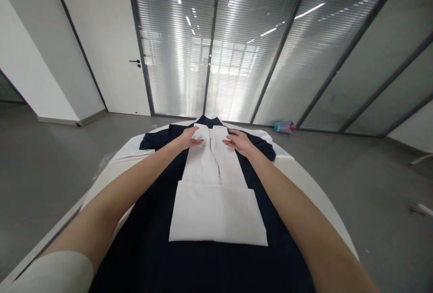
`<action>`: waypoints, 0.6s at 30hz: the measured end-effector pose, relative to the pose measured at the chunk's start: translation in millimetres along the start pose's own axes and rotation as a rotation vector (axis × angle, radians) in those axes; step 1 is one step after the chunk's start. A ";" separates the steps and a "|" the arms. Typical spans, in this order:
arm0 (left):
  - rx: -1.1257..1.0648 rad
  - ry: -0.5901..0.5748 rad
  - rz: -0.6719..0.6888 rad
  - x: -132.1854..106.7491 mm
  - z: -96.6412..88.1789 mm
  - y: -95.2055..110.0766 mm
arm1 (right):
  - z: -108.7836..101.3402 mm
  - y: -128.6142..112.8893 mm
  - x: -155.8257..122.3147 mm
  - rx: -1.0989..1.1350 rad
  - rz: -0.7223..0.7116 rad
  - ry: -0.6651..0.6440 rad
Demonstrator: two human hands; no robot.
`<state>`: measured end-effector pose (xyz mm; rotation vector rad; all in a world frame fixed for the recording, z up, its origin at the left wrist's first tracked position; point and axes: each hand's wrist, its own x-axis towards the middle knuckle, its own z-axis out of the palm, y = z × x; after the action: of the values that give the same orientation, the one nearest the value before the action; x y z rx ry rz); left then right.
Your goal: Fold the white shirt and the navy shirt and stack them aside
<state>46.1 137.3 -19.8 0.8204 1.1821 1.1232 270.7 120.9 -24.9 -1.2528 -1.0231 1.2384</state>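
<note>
A white garment (216, 194) lies folded into a long strip on top of a dark navy garment (152, 248) spread over a white table (314, 189). Its near end is doubled back into a wider rectangle. My left hand (190, 138) rests flat on the far left part of the white garment, fingers stretched out. My right hand (238, 141) lies flat on the far right part, fingers apart. Neither hand holds anything.
A second white cloth (131, 151) shows under the navy one at the table's far corners. Beyond the table are grey floor, a glass wall with blinds, a white door (111, 49), and a blue and pink bottle (284, 126) lying on the floor.
</note>
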 end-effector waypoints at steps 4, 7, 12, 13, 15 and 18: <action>-0.088 0.020 -0.028 30.5 6.4 -5.2 | 6.3 15.3 35.6 0.045 0.053 0.064; -0.142 0.020 -0.020 49.2 9.2 -12.7 | 9.6 29.2 54.4 0.058 0.038 0.095; -0.212 0.063 0.038 74.5 13.6 -21.7 | 16.5 39.1 76.1 0.086 0.014 0.145; -0.221 0.066 0.050 77.6 14.6 -23.0 | 17.6 39.6 79.2 0.091 0.013 0.158; -0.232 0.061 0.074 81.2 16.4 -25.4 | 19.3 40.3 84.2 0.103 0.007 0.183; -0.240 0.043 0.108 81.1 17.6 -27.9 | 20.4 40.5 88.3 0.125 -0.018 0.223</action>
<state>69.7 208.7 -64.7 0.6833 1.0238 1.3481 255.4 207.2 -71.6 -1.2497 -0.7819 1.1039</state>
